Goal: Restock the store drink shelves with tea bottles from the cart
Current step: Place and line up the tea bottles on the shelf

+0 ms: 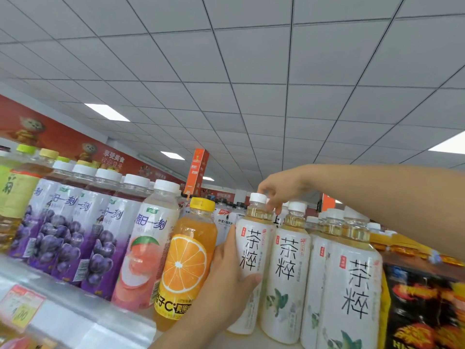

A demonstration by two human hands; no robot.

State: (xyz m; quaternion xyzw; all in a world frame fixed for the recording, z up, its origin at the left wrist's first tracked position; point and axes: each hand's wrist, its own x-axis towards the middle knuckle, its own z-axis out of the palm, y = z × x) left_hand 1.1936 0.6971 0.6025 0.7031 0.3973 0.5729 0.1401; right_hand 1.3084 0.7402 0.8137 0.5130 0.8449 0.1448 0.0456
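A white-labelled tea bottle [253, 245] with a white cap stands on the top shelf [75, 321], leftmost of a row of the same tea bottles. My left hand [229, 278] wraps around its body from the left. My right hand [279, 190] reaches in from the right and pinches the neck just under its cap. A second tea bottle [286, 268] stands right beside it, and a third tea bottle [352, 288] is nearer the camera on the right. The cart is out of view.
Left of the held bottle stand an orange juice bottle [186, 263], a peach drink bottle [148, 245] and several purple grape drink bottles [63, 233]. A dark snack pack [422, 311] sits at the right. Price tags [20, 306] hang on the shelf edge.
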